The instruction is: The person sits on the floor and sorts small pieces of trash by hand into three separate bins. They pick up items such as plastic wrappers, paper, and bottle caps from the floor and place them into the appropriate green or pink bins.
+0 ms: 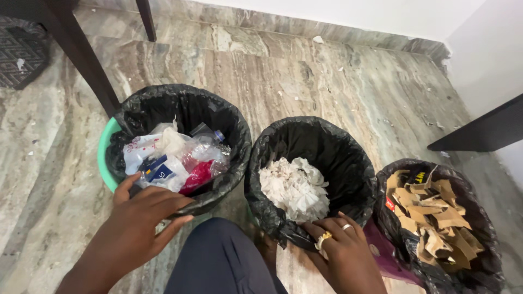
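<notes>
Left hand (143, 215) grips the left bin (180, 106)'s liner; right hand (340, 245) pinches the middle bin (310, 136)'s liner, which could tear.

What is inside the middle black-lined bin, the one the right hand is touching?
The middle bin holds a heap of crumpled white paper. Whatever lies under that heap, and the bin's bottom, is covered. The right hand rests on its near rim.
</notes>
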